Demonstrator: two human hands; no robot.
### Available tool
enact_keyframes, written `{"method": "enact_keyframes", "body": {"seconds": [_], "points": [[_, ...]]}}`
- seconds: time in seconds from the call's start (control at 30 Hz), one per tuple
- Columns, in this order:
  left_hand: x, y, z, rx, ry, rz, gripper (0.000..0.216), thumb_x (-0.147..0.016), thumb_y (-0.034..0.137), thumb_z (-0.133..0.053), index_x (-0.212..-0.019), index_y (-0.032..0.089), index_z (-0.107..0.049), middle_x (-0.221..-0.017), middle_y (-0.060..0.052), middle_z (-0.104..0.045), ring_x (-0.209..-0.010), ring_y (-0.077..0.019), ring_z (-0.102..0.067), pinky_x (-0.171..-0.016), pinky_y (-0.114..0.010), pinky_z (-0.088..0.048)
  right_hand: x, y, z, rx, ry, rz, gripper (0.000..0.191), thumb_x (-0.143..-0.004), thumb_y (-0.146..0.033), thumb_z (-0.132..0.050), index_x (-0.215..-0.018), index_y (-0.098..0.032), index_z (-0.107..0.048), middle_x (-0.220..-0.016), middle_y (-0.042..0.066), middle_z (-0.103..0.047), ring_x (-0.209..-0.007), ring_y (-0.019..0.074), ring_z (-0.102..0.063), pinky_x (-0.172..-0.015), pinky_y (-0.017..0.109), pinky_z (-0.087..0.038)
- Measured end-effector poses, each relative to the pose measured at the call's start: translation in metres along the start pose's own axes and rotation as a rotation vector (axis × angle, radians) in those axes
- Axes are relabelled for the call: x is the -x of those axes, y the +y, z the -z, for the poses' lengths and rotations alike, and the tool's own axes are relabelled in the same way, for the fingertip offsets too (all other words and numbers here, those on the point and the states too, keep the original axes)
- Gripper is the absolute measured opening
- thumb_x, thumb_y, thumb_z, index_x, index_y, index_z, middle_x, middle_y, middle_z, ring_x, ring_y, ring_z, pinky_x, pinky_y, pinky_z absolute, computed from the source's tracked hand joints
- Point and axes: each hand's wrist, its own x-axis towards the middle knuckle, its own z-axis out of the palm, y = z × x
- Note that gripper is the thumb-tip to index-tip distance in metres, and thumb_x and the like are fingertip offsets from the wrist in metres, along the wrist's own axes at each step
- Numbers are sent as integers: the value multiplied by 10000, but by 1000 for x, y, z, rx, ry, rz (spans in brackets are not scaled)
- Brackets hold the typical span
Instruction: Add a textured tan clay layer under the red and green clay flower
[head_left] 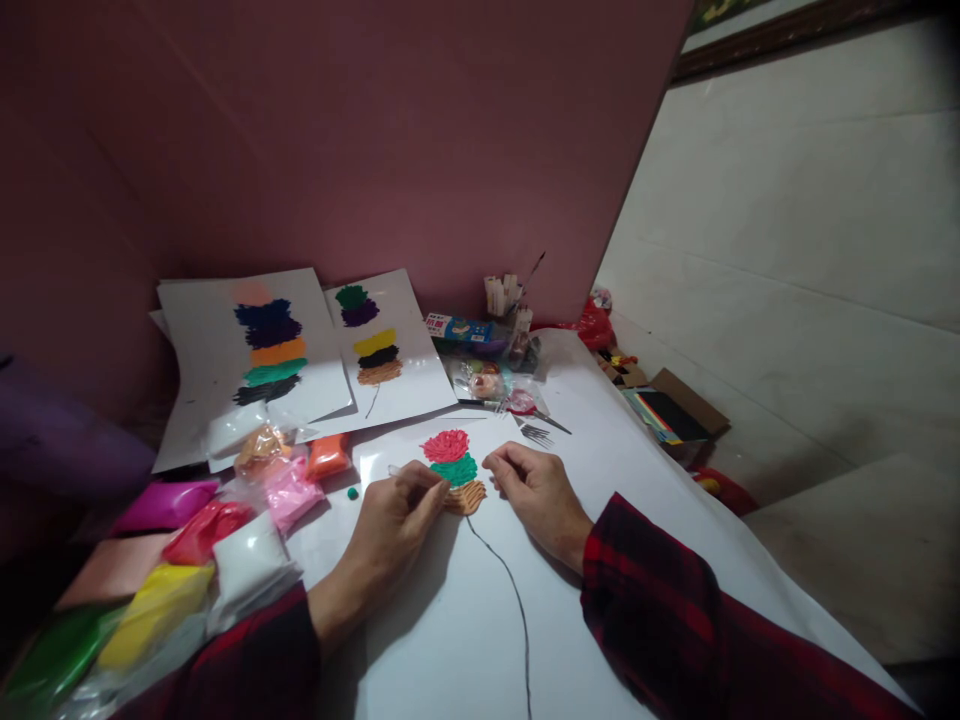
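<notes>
A white sheet of paper (420, 640) lies before me, bearing a relief of modelling clay. Its bands run from red clay (447, 444) at the top through green clay (457, 470) to brown clay (471, 497), and a drawn dark line (514, 585) curves down from it. My left hand (401, 515) is closed in a pinch at the left edge of the green and brown bands; a pale thin tip shows behind its fingers. My right hand (536, 490) is pinched just right of the green band, apart from it. What either pinch holds is hidden.
Bags of coloured clay (251, 560) crowd the left side, near a small green clay ball (352, 493). Two sheets with clay bands (276, 350) lean on the wall. Behind are scissors (540, 408), a fork (537, 435) and a blue box (459, 328). A cardboard box (675, 410) stands right.
</notes>
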Motion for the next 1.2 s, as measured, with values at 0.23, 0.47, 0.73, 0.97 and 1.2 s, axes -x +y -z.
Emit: {"method": "enact_keyframes", "body": {"seconds": [0.23,0.47,0.73,0.97,1.2], "points": [[-1,4,2,-160,33,-118,181,-863,286,-518,-751,178,-608,-697,-18,-662,-590,-137,-598,-545,-243,-436,0,1,1,-6,0,1,255,-907,-323,-483,-742,-194,-627,-594,-13,-568,-566,128,-521,-541,232,-388],[-1,4,4,-286,42,-150,165,-864,254,-496,-743,176,-577,-635,3,-613,-518,-117,-525,-506,-237,-380,0,0,1,3,-3,-5,253,-909,-320,-485,-735,-197,-621,-585,-20,-565,-562,124,-518,-544,229,-384],[0,3,6,-327,49,-166,155,-867,252,-486,-737,184,-539,-624,11,-591,-496,-113,-509,-493,-237,-361,0,2,0,-1,2,-2,257,-909,-322,-485,-728,-197,-618,-582,-20,-563,-552,123,-519,-536,228,-383],[0,1,7,-334,48,-191,154,-865,243,-470,-736,185,-529,-618,10,-578,-481,-105,-473,-491,-240,-355,0,2,0,-3,5,-3,255,-909,-322,-487,-729,-200,-620,-580,-21,-565,-552,124,-521,-539,232,-391],[2,-1,9,-346,44,-177,177,-881,250,-450,-752,181,-551,-672,-2,-602,-530,-113,-506,-523,-243,-376,0,2,0,-15,3,-4,249,-908,-316,-486,-741,-196,-627,-582,-20,-568,-551,124,-522,-537,234,-393]]}}
